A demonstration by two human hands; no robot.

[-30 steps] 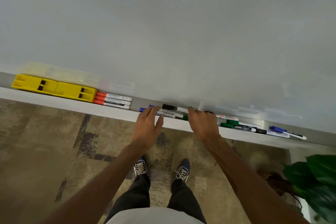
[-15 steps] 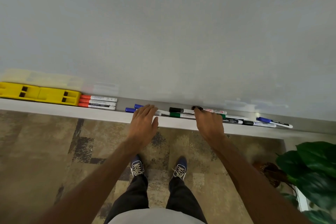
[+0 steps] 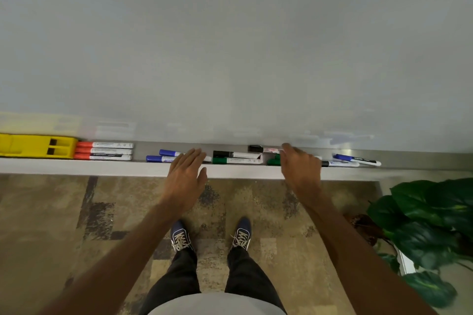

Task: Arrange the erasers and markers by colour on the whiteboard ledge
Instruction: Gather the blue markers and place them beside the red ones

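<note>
The whiteboard ledge runs across the view. Yellow erasers lie at its left end, with three red markers stacked beside them. Two blue markers lie under the fingertips of my left hand, which is flat and open. A black marker and a green marker lie between my hands. My right hand rests over more markers, its fingers reaching a thin black-capped marker; a green cap shows beside it. Whether it grips one is hidden.
Further right on the ledge lie a black-capped marker and a blue marker. A leafy potted plant stands on the floor at the right. Patterned carpet and my shoes are below.
My hands have spread apart: the right one slid right along the ledge, the left stayed over the blue markers. The black and green markers between them are now uncovered.
</note>
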